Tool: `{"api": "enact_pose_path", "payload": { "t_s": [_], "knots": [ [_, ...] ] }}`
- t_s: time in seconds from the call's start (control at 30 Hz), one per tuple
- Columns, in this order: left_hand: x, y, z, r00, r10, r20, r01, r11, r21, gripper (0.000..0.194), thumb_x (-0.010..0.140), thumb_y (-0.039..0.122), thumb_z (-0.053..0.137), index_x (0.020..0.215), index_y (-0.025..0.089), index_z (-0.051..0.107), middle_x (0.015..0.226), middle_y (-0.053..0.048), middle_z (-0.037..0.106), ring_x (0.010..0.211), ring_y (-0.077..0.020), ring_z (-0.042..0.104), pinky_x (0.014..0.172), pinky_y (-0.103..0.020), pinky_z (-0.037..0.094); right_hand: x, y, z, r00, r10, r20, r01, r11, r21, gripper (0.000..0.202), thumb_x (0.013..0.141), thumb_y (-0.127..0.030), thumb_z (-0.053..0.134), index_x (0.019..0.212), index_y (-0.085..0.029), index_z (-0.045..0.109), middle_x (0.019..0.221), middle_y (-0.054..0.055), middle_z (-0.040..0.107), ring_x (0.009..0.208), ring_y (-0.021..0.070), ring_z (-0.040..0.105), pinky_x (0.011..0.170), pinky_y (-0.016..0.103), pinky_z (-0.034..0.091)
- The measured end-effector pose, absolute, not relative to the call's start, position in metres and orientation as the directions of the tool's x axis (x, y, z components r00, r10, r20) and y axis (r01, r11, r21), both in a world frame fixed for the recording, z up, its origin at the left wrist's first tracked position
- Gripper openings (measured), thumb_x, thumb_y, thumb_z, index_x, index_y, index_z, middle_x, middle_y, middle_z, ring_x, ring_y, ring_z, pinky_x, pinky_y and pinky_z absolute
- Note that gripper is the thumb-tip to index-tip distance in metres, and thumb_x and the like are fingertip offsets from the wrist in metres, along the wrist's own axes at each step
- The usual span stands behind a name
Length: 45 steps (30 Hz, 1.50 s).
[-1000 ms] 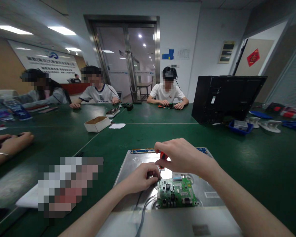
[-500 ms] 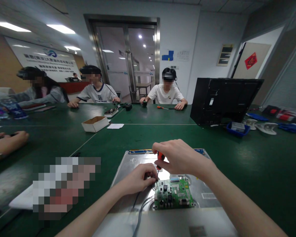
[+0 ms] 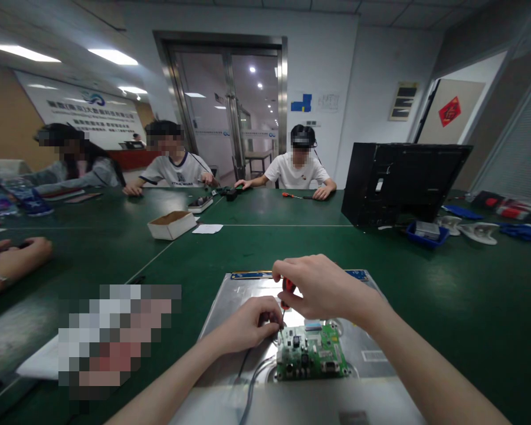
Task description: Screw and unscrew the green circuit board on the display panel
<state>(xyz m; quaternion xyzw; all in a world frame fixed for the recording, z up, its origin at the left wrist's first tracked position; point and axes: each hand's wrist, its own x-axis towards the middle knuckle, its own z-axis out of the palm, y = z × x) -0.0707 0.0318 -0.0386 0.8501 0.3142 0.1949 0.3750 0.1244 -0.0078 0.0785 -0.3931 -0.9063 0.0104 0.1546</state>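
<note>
Mostly, the orange-and-black screwdriver (image 3: 287, 285) is covered by the right hand (image 3: 314, 285); part of the handle and a short, thin length of shaft show below the fingers. The screwdriver's tip is lost beside the fingertips of the left hand (image 3: 255, 319), near the far left corner of the green circuit board (image 3: 312, 356), so what it touches can't be made out. The near end of the silvery panel (image 3: 232, 299) runs out of view at the bottom, as does the grey cable (image 3: 250, 386) left of the board. The right hand also hides part of the blue strip (image 3: 252, 275) along the panel's far edge. A blocky blur masks most of the papers (image 3: 39, 360) on the left.

The right hand is closed round the screwdriver's handle from above, wrist raised, its forearm coming in from the lower right. The left hand is low over the panel, its forearm reaching in from the lower left, fingers curled towards the thumb; whether it pinches the shaft or something small can't be told. Both hands meet close together at the shaft.

The circuit board lies on the panel, which rests on the green desk (image 3: 230, 252). Beyond, a black monitor casing (image 3: 402, 183) stands to the right, and an open white box (image 3: 171, 228) sits to the left.
</note>
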Motion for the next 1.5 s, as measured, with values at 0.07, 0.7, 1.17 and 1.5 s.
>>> {"api": "enact_pose_path", "payload": {
  "t_s": [0.07, 0.7, 1.17, 1.5],
  "knots": [
    [-0.0701, 0.0303, -0.0366, 0.722, 0.687, 0.087, 0.392, -0.509, 0.766, 0.011, 0.075, 0.010, 0.056, 0.076, 0.016, 0.066, 0.073, 0.000, 0.062, 0.069, -0.0144, 0.054, 0.064, -0.024, 0.040, 0.1237, -0.0060, 0.0772, -0.624, 0.732, 0.272, 0.734, 0.669, -0.118, 0.014, 0.084, -0.027, 0.057, 0.097, -0.020, 0.058, 0.086, 0.002, 0.071, 0.068, 0.0135, 0.057, 0.054, 0.027, 0.023],
    [-0.0713, 0.0318, -0.0381, 0.732, 0.677, 0.083, 0.385, -0.510, 0.769, 0.014, 0.074, 0.007, 0.055, 0.078, 0.016, 0.065, 0.073, 0.001, 0.062, 0.070, -0.0144, 0.056, 0.065, -0.023, 0.041, 0.1240, -0.0048, 0.0780, -0.612, 0.755, 0.236, 0.750, 0.649, -0.130, 0.015, 0.087, -0.031, 0.060, 0.099, -0.021, 0.059, 0.081, 0.001, 0.071, 0.069, 0.0144, 0.060, 0.054, 0.027, 0.025],
    [-0.0728, 0.0341, -0.0443, 0.724, 0.683, 0.097, 0.385, -0.517, 0.764, 0.015, 0.072, 0.008, 0.054, 0.079, 0.016, 0.065, 0.075, 0.000, 0.061, 0.069, -0.0142, 0.053, 0.062, -0.023, 0.039, 0.1230, -0.0077, 0.0781, -0.635, 0.735, 0.237, 0.728, 0.672, -0.132, 0.019, 0.081, -0.021, 0.056, 0.100, -0.022, 0.058, 0.086, 0.001, 0.071, 0.069, 0.0140, 0.059, 0.054, 0.027, 0.024],
    [-0.0716, 0.0330, -0.0410, 0.716, 0.694, 0.069, 0.400, -0.490, 0.775, 0.014, 0.071, 0.008, 0.055, 0.079, 0.015, 0.064, 0.075, 0.000, 0.061, 0.069, -0.0142, 0.053, 0.061, -0.023, 0.040, 0.1176, -0.0100, 0.0773, -0.605, 0.753, 0.257, 0.768, 0.638, -0.062, 0.009, 0.087, -0.029, 0.058, 0.091, -0.020, 0.058, 0.078, 0.001, 0.071, 0.064, 0.0136, 0.060, 0.051, 0.027, 0.020]
  ]
}}
